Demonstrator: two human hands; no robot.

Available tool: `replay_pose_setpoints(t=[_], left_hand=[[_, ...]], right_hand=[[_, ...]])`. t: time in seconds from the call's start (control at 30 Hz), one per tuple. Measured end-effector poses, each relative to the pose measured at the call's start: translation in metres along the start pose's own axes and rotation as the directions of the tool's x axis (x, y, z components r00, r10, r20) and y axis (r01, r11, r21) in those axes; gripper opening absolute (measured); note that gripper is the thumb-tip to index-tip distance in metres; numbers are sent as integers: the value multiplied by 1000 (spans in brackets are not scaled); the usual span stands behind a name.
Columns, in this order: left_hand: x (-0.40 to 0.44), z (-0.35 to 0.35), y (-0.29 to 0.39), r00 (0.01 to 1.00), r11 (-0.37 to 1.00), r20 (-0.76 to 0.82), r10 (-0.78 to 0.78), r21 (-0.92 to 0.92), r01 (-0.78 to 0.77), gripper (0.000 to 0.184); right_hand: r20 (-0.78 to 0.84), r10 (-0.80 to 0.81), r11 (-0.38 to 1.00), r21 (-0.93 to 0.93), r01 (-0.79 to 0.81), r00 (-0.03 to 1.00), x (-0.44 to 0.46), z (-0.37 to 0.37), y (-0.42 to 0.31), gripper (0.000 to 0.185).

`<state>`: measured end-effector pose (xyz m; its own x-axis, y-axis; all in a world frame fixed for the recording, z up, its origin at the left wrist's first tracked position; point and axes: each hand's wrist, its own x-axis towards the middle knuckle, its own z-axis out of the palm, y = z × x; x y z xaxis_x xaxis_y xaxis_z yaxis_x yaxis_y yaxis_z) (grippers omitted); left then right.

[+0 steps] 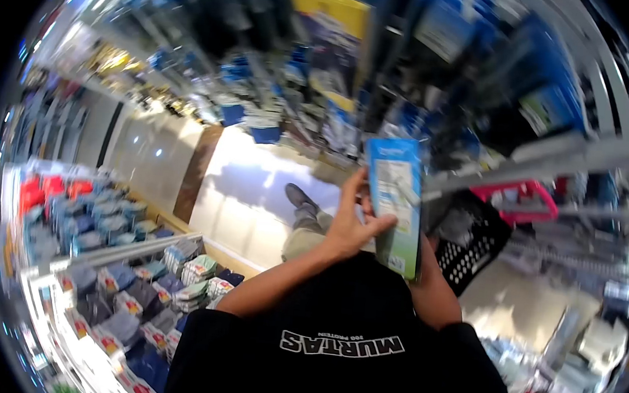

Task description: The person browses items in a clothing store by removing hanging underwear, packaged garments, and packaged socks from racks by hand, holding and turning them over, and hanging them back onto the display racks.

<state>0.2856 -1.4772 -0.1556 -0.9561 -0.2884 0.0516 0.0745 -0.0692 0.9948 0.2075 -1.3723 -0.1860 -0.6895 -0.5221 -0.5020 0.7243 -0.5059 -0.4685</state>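
In front of my chest is a flat retail packet (395,203), blue at the top and green lower down, with a pale pictured panel and a small code square near its bottom. My left hand (354,218) grips its left side, thumb across the front and the other fingers along and behind the edge. At the lower right edge my right hand (426,258) holds the packet too, mostly hidden behind it. What the packet contains is too blurred to tell. A black perforated shopping basket (468,242) with a pink handle (528,202) is just right of my right hand.
Ahead, racks hold hanging packages, among them a yellow one (330,39), blurred. A metal shelf rail (538,166) runs at right. Bins of folded, labelled goods (126,292) stand at left. My shoe (298,195) is on the pale floor (245,180).
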Motion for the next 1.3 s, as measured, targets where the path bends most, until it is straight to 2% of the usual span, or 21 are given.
replay_pose_setpoints(t=[0.03, 0.07, 0.17, 0.23, 0.3, 0.33, 0.37, 0.43, 0.5, 0.53, 0.57, 0.63, 0.67, 0.7, 0.77, 0.87, 1.0, 1.1, 1.13, 1.23, 1.3], left_hand=[[0, 8, 0, 998, 986, -29, -48, -160, 43, 89], [1, 8, -18, 1000, 990, -21, -21, -141, 17, 86], [2, -1, -10, 975, 982, 127, -184, 68, 177, 85], [1, 3, -11, 979, 981, 109, -171, 109, 159, 83], [1, 7, -2, 975, 972, 109, -192, 158, 173, 83], [-3, 7, -14, 991, 967, 71, -116, 234, 97, 82], [-1, 9, -15, 995, 978, 56, -87, 196, 75, 79], [-3, 3, -22, 985, 970, 75, -154, 200, 136, 74], [-6, -8, -33, 964, 954, 116, -238, 213, 210, 63], [-11, -12, -38, 950, 949, 121, -288, 169, 266, 59], [-16, -15, -43, 933, 939, 129, -336, 126, 321, 54], [-23, -23, -54, 925, 928, 152, -348, 194, 317, 49], [-24, -24, -57, 921, 922, 162, -353, 227, 314, 46], [-24, -24, -53, 907, 914, 178, -382, 214, 344, 44], [-25, -21, -46, 873, 894, 212, -440, 192, 404, 39], [-23, -17, -46, 896, 926, 250, -367, 185, 328, 40], [-17, -11, -29, 852, 888, 283, -441, 275, 368, 42], [-20, -14, -28, 860, 889, 268, -434, 283, 361, 41], [-23, -16, -34, 864, 891, 261, -430, 275, 360, 41], [-30, -22, -47, 870, 891, 239, -432, 264, 369, 39], [-30, -25, -47, 861, 878, 229, -454, 279, 389, 37]], right_hand=[[28, 32, 999, 41, -33, 999, -1, -1, 1, 40], [58, 57, 996, 69, -61, 997, -2, -1, 2, 40], [124, 113, 987, 103, -126, 986, -7, -2, 5, 40], [151, 137, 985, 81, -151, 979, -9, -6, 4, 41], [198, 115, 993, 8, -119, 974, -9, -21, 2, 41], [362, 34, 999, -47, -18, 932, -2, -44, 6, 43], [219, 75, 979, -201, -30, 973, -20, -39, -13, 41], [-132, -235, 920, -350, 176, 963, -14, -69, -7, 33], [-163, -458, 843, -392, 369, 874, -41, -60, -35, 24], [-173, -562, 752, -513, 413, 809, -44, -79, -42, 19], [-165, -658, 645, -626, 438, 734, -46, -101, -48, 16], [-116, -765, 503, -723, 474, 634, -55, -133, -64, 21], [-138, -783, 464, -779, 421, 607, -62, -141, -72, 24], [-16, -853, 280, -858, 430, 522, -66, -141, -82, 24], [-68, -840, 250, -929, 272, 538, -73, -141, -97, 22], [-45, -857, 287, -869, 403, 513, -52, -145, -101, 20], [-22, -835, 331, -819, 469, 550, -28, -158, -105, 22], [-46, -840, 281, -889, 362, 541, -20, -162, -112, 23], [-41, -837, 319, -847, 426, 545, -17, -163, -112, 25], [4, -841, 253, -881, 399, 541, -12, -157, -120, 26], [-41, -827, 283, -892, 352, 561, -2, -156, -122, 26]])
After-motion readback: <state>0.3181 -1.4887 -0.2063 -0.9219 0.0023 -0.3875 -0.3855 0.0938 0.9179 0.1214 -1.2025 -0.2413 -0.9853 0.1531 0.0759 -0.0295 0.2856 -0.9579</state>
